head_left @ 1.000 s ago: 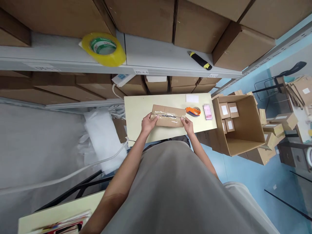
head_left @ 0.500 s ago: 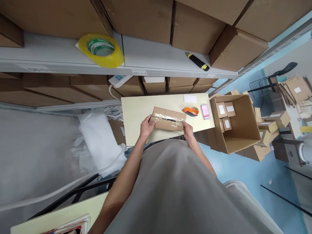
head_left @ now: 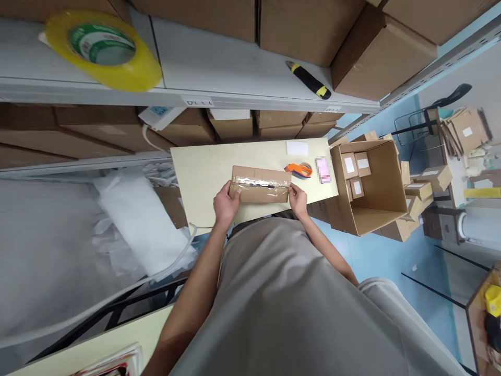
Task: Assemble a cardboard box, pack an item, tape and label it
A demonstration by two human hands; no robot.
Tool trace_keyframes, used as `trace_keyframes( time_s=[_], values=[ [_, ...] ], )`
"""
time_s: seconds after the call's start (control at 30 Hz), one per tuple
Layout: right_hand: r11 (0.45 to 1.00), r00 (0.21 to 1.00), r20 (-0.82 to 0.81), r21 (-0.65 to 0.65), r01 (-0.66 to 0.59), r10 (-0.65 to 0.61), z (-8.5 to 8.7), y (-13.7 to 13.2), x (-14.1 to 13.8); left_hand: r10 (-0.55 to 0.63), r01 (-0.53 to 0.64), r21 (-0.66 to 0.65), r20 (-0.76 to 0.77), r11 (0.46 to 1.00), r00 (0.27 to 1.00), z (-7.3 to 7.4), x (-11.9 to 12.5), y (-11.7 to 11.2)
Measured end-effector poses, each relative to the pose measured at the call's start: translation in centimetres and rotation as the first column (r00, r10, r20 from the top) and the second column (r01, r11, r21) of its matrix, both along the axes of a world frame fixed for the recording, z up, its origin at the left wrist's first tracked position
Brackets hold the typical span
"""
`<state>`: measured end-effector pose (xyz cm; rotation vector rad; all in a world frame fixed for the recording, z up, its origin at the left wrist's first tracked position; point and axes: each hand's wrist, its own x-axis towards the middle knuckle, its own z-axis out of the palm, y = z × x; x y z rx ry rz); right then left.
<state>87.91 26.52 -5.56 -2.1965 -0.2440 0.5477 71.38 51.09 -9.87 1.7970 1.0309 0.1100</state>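
A small brown cardboard box (head_left: pixel 260 194) with clear tape along its top seam is held between my two hands over the pale table (head_left: pixel 207 162). A dark gap shows along part of the seam. My left hand (head_left: pixel 227 202) grips the box's left end, thumb on the near side. At the right end, my right hand (head_left: pixel 298 198) pinches the edge near the end of the tape strip. Just beyond that corner lies an orange tape dispenser (head_left: pixel 299 170). Farther right are a pink blurred item (head_left: pixel 323 170) and a white paper slip (head_left: pixel 296 148).
A large open carton (head_left: pixel 376 219) with several small labelled boxes stands right of the table. The shelf (head_left: pixel 219 68) ahead bears a yellow tape roll (head_left: pixel 146 68) and a utility knife (head_left: pixel 311 81). White foam wrap (head_left: pixel 141 219) hangs at the left.
The view has shifted, so the shelf items sit farther left and higher. The box looks more level, and both hands still hold its ends.
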Motion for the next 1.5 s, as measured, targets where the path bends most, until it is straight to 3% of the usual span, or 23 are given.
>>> trace_keyframes(
  time_s=[0.1,0.17,0.23,0.3,0.37,0.43,0.6,0.77,0.87,0.97,1.07,1.2,1.3,1.37,1.43,1.5],
  values=[
    [0.999,0.992,-0.126,0.051,0.018,-0.012,-0.1,-1.0,2.9,0.068,-0.068,-0.007,-0.018,0.998,0.997,0.0,0.2,-0.1],
    [0.994,0.997,-0.069,-0.103,-0.027,0.020,-0.1,-1.6,5.6,0.089,-0.089,-0.016,-0.029,0.996,0.996,0.2,0.5,-0.2],
    [0.921,0.994,0.000,-0.375,-0.101,0.109,-0.2,-1.6,8.3,0.120,-0.121,-0.021,-0.051,0.992,0.992,0.5,0.8,-0.4],
    [0.795,0.981,-0.023,-0.582,-0.170,0.193,-0.7,-1.2,10.4,0.167,-0.168,-0.007,-0.068,0.986,0.984,1.0,1.2,-0.8],
    [0.716,0.969,-0.074,-0.661,-0.225,0.236,-1.4,-0.4,11.7,0.211,-0.209,0.043,-0.058,0.977,0.976,1.8,1.7,-1.4],
    [0.700,0.963,-0.099,-0.668,-0.250,0.250,-2.0,0.4,12.2,0.233,-0.229,0.110,-0.021,0.967,0.972,2.7,2.4,-2.2],
    [0.717,0.964,-0.098,-0.650,-0.251,0.249,-2.1,1.1,12.5,0.211,-0.224,0.187,0.085,0.956,0.974,5.5,4.8,-3.6],
    [0.800,0.974,-0.001,-0.570,-0.186,0.226,0.5,0.9,12.7,0.129,-0.158,0.165,0.176,0.974,0.976,7.8,8.1,-4.6],
    [0.880,0.978,0.072,-0.453,-0.144,0.197,3.3,0.8,12.5,0.087,-0.093,0.016,0.238,0.996,0.967,8.8,10.7,-5.6],
    [0.973,0.977,0.142,-0.188,-0.132,0.160,6.9,1.9,11.8,0.065,0.013,-0.221,0.342,0.975,0.937,10.4,13.5,-6.3],
    [0.976,0.971,0.157,0.092,-0.195,0.179,10.8,4.9,10.9,0.097,0.061,-0.300,0.483,0.952,0.870,12.8,15.8,-5.3],
    [0.915,0.912,0.279,0.184,-0.358,0.301,15.5,12.0,11.3,0.233,-0.066,-0.292,0.584,0.954,0.777,16.5,17.6,-1.0],
    [0.866,0.816,0.426,0.132,-0.483,0.391,17.9,18.2,13.5,0.248,-0.078,-0.279,0.649,0.957,0.720,19.0,18.3,2.7],
    [0.846,0.729,0.526,0.036,-0.533,0.437,18.5,22.1,15.2,0.230,-0.082,-0.250,0.654,0.965,0.720,20.0,18.2,4.3],
    [0.840,0.672,0.561,-0.083,-0.536,0.484,18.5,25.4,16.7,0.228,-0.115,-0.215,0.634,0.970,0.739,20.2,17.5,4.9],
    [0.828,0.646,0.547,-0.182,-0.530,0.533,18.1,27.8,17.7,0.243,-0.153,-0.196,0.604,0.968,0.759,19.2,16.0,4.6]
  ],
)
